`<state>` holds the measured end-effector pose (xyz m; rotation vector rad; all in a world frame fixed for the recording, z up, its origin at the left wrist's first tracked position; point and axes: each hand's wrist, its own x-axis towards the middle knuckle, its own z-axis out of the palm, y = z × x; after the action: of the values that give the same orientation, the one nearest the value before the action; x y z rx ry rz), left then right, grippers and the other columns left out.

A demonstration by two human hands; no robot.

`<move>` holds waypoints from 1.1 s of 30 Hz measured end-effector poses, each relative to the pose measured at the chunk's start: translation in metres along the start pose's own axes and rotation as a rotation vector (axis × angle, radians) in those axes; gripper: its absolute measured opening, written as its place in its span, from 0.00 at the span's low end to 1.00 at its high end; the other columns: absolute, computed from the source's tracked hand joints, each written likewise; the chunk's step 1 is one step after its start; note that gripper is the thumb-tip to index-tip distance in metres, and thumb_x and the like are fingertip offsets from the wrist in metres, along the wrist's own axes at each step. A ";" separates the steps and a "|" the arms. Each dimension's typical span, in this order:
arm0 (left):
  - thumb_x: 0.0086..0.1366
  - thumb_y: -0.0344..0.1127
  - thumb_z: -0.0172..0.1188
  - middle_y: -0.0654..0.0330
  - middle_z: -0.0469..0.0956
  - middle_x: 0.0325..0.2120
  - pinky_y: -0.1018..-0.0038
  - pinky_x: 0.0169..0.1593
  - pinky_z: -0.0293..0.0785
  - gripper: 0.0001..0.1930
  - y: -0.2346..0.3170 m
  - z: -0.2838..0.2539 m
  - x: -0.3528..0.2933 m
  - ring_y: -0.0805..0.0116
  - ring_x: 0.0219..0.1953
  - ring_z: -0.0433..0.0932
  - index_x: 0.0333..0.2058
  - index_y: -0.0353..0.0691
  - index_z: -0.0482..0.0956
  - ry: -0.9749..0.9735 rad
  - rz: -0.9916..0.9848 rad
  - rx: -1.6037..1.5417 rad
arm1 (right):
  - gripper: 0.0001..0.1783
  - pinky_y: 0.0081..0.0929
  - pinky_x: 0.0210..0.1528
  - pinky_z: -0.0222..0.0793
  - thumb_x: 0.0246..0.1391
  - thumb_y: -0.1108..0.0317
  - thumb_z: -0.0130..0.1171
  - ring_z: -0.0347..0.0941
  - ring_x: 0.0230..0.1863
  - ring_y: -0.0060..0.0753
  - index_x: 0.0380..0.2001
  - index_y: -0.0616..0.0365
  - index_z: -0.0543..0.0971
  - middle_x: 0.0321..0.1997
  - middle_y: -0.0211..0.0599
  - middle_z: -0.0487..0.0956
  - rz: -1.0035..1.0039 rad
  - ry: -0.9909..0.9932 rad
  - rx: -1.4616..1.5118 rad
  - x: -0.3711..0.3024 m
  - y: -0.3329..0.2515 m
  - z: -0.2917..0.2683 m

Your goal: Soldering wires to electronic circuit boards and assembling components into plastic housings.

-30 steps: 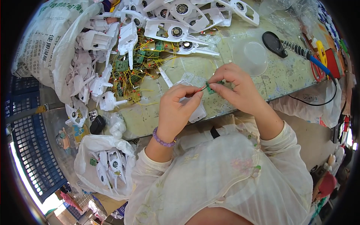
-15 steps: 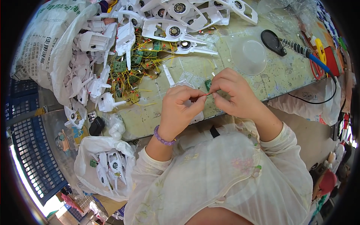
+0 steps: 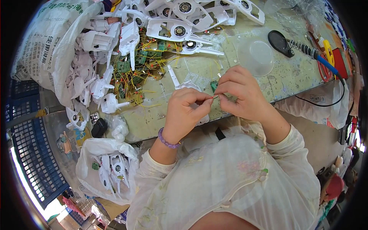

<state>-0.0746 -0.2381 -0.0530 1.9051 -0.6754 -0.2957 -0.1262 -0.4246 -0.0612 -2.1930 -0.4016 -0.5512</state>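
Both my hands meet fingertip to fingertip above the table's near edge. My left hand is closed in a pinch on a thin wire, reddish beside its fingertips. My right hand pinches the other end of that short wire, thumb against forefinger. Just behind the fingertips is a small green circuit board, partly covered by the right hand. Beneath my left hand lies a white plastic housing, mostly hidden, with a narrow arm pointing away.
A heap of green boards with yellow wires lies at the left, among white plastic housings. A soldering iron sits in its coiled holder at the right, near a translucent round lid. A plastic bag of housings stands lower left.
My right fingertips have shifted slightly right, away from the left ones, leaving a small gap with the wire across it. The left hand has barely moved.
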 end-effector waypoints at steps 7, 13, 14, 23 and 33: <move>0.49 0.30 0.65 0.62 0.77 0.19 0.73 0.34 0.65 0.03 -0.002 -0.003 -0.001 0.67 0.23 0.74 0.23 0.39 0.82 0.016 -0.031 0.010 | 0.08 0.33 0.38 0.67 0.38 0.74 0.62 0.70 0.37 0.38 0.26 0.58 0.78 0.32 0.34 0.75 0.170 0.055 0.112 -0.006 0.000 0.000; 0.49 0.30 0.65 0.62 0.77 0.19 0.73 0.34 0.65 0.03 -0.004 -0.002 -0.001 0.68 0.23 0.74 0.24 0.39 0.81 0.019 -0.064 -0.017 | 0.07 0.32 0.38 0.67 0.40 0.73 0.62 0.70 0.37 0.39 0.28 0.57 0.79 0.33 0.34 0.76 0.220 0.015 0.166 -0.007 -0.005 -0.001; 0.49 0.30 0.65 0.62 0.78 0.20 0.73 0.35 0.65 0.03 -0.004 -0.002 -0.001 0.67 0.23 0.74 0.24 0.39 0.81 0.011 -0.068 -0.015 | 0.08 0.32 0.38 0.67 0.40 0.73 0.61 0.70 0.38 0.39 0.28 0.57 0.79 0.33 0.35 0.76 0.206 -0.004 0.161 -0.007 -0.003 0.000; 0.49 0.29 0.65 0.60 0.78 0.21 0.73 0.32 0.67 0.03 -0.002 -0.003 -0.002 0.68 0.25 0.74 0.25 0.38 0.81 0.001 -0.102 -0.029 | 0.08 0.32 0.39 0.66 0.41 0.71 0.61 0.69 0.38 0.39 0.29 0.57 0.78 0.31 0.35 0.76 0.173 -0.013 0.189 -0.007 0.000 0.000; 0.50 0.29 0.66 0.61 0.77 0.22 0.74 0.32 0.68 0.05 -0.001 -0.005 -0.004 0.69 0.25 0.74 0.27 0.38 0.82 0.003 -0.091 -0.075 | 0.06 0.29 0.40 0.65 0.44 0.73 0.62 0.70 0.38 0.36 0.29 0.58 0.79 0.31 0.34 0.75 0.205 -0.084 0.245 -0.010 -0.004 0.004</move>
<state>-0.0750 -0.2317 -0.0524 1.8671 -0.5685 -0.3704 -0.1354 -0.4198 -0.0661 -1.9954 -0.2692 -0.2825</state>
